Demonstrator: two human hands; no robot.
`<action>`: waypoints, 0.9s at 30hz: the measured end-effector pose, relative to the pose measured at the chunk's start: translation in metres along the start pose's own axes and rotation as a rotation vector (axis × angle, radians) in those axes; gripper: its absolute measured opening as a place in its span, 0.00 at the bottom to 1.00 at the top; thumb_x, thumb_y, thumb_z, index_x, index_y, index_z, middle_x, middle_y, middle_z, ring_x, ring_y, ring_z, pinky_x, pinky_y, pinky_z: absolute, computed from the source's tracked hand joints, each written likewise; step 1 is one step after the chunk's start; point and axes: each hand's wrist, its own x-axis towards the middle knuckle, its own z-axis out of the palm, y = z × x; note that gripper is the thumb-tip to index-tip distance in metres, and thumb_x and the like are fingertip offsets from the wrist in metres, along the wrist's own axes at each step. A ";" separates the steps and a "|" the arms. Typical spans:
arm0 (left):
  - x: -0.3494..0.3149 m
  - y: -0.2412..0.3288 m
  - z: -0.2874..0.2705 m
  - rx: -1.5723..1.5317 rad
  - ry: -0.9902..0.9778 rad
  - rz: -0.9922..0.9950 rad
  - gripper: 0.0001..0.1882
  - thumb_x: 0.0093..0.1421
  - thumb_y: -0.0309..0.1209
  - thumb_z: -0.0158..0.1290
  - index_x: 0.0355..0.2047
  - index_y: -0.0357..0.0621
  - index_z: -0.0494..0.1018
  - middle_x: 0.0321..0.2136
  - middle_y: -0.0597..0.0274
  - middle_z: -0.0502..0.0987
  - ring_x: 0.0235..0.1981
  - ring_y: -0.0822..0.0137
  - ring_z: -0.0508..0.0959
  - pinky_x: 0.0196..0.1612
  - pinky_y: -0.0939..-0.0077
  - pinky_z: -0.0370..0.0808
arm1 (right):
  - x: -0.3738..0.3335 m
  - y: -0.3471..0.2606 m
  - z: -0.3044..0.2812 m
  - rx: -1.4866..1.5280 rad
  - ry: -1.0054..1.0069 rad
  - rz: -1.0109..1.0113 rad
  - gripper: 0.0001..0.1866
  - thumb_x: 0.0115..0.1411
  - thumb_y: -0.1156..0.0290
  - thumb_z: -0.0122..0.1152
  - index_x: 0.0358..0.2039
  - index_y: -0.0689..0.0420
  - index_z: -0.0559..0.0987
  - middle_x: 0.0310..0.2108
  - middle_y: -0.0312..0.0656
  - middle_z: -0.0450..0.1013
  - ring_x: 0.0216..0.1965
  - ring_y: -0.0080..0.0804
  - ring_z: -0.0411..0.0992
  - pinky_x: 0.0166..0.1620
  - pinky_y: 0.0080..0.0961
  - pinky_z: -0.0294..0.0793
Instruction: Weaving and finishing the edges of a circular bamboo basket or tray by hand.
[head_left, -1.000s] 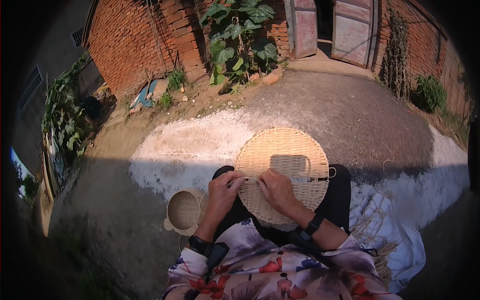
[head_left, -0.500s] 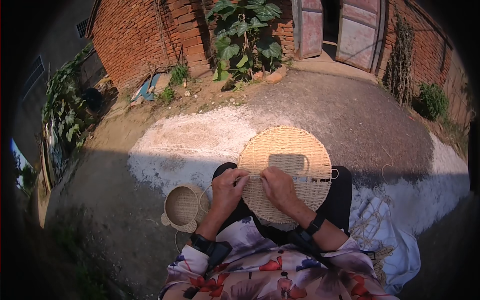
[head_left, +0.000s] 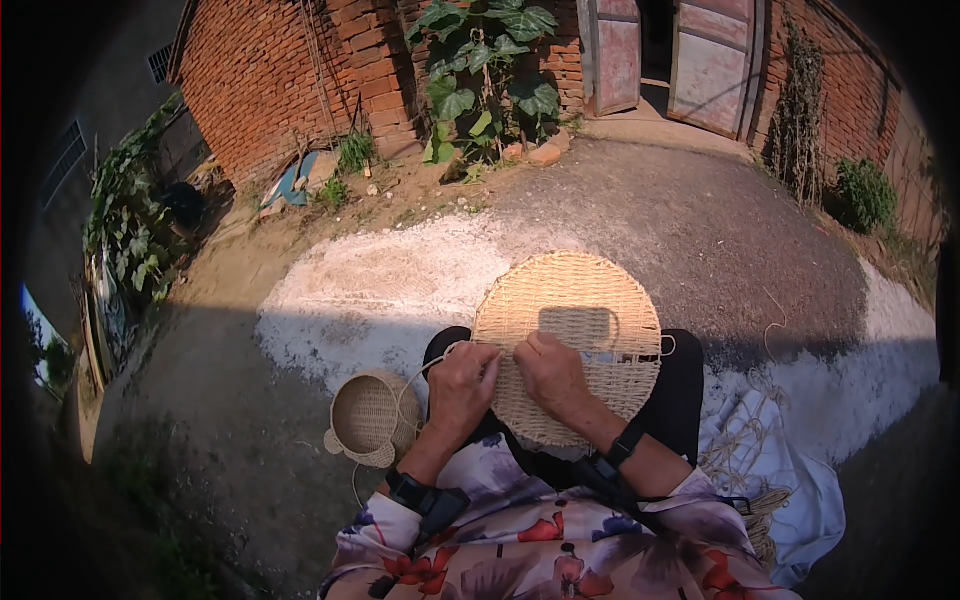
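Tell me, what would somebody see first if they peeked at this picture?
Right in the middle, a big round woven mat lies on the person's lap, half in sunlight. The left hand and the right hand both press on its near edge. A small woven basket sits on the ground to the left, and behind it all stands a red brick wall with a big-leafed plant.

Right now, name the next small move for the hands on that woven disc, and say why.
Probably draw the straw cord snug with the left hand. Both hands pinch at the round woven mat near its lower left edge, the right hand pressing on the weave, and the cord loops slack toward the small basket.
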 end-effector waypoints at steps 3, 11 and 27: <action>0.000 -0.001 -0.001 -0.011 -0.027 0.008 0.07 0.51 0.23 0.62 0.30 0.45 0.76 0.25 0.60 0.75 0.26 0.58 0.79 0.29 0.65 0.75 | -0.003 -0.001 0.002 0.033 0.035 0.029 0.04 0.50 0.77 0.57 0.27 0.58 0.71 0.27 0.44 0.66 0.33 0.44 0.71 0.32 0.38 0.73; -0.003 0.002 0.018 -0.025 -0.101 -0.002 0.06 0.51 0.23 0.60 0.29 0.44 0.75 0.25 0.58 0.75 0.27 0.55 0.79 0.28 0.63 0.74 | -0.005 -0.003 -0.028 0.057 0.015 0.127 0.04 0.52 0.76 0.60 0.30 0.57 0.76 0.28 0.43 0.67 0.34 0.43 0.72 0.33 0.39 0.73; -0.007 0.010 0.035 0.033 -0.251 -0.094 0.17 0.53 0.24 0.57 0.45 0.44 0.73 0.33 0.48 0.79 0.29 0.53 0.81 0.31 0.62 0.77 | -0.011 0.013 -0.024 -0.009 -0.083 0.066 0.05 0.50 0.73 0.61 0.29 0.57 0.76 0.30 0.42 0.68 0.36 0.43 0.72 0.35 0.38 0.74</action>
